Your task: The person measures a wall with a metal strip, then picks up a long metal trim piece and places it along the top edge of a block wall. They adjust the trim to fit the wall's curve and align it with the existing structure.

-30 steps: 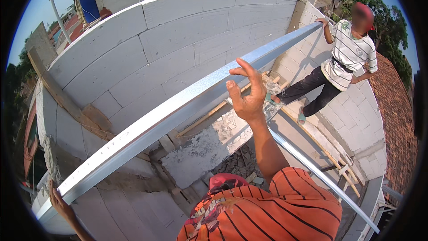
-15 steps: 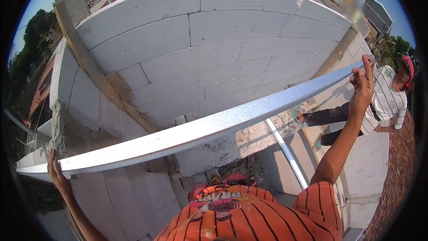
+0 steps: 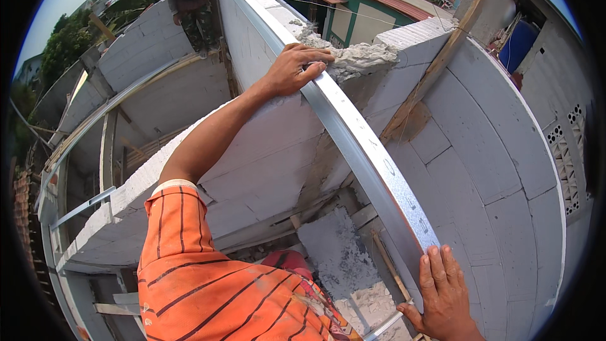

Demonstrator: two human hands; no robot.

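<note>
A long silvery metal channel (image 3: pixel 372 151) runs from the far wall top toward me, curving in the fisheye view. My left hand (image 3: pixel 297 68) is closed over its upper edge, beside a rough lump of mortar. At its near end my right hand (image 3: pixel 445 293) lies against the metal with fingers stretched and the thumb apart. The underside of that end is partly hidden by the hand. At the far end a person in dark clothes (image 3: pixel 192 0) stands with one hand near the channel.
Pale block walls rise at left and at right (image 3: pixel 499 170). A wooden plank (image 3: pixel 435 66) leans along the right wall corner. Below me are a rubble-strewn ledge (image 3: pixel 341 252) and my red clothing. Timber framing (image 3: pixel 107 151) and another metal strip (image 3: pixel 85 208) are at left.
The view has turned left, bringing the channel's far end and another person into sight. My left hand now grips over the channel; my right hand has gone from a raised fingertip hold to flat fingers.
</note>
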